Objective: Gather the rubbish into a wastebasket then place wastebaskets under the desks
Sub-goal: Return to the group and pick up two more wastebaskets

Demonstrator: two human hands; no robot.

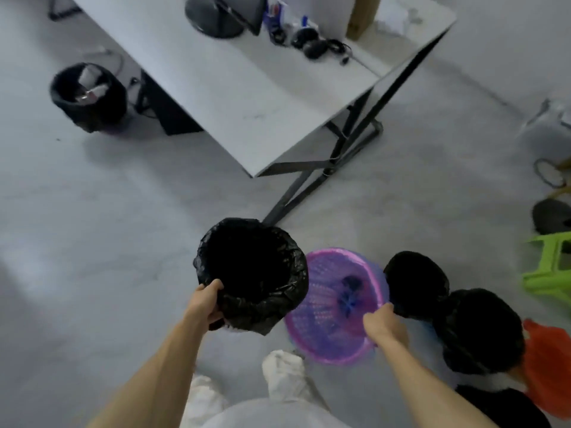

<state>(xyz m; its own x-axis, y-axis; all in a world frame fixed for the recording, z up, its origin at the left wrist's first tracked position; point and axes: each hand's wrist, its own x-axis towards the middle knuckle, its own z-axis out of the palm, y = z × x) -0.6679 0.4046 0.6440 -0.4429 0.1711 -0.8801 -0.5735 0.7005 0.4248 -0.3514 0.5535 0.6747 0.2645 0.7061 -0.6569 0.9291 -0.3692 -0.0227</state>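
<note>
Left hand (206, 304) grips the near rim of the black-lined bin (251, 273), fingers curled over the liner. Right hand (383, 324) holds the right rim of the purple basket (327, 304), fingers curled. Spare bins (415, 282) stand just right of it. The far bin (89, 94), at far left beside the desk (247, 88), contains rubbish (91, 84).

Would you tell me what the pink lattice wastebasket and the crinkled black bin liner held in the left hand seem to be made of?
The pink lattice wastebasket: probably moulded plastic, slightly translucent, judging by its regular grid of holes and smooth rim. The crinkled black bin liner, gripped by the left hand: likely thin plastic film, given its glossy creases and folds over the rim.
</note>
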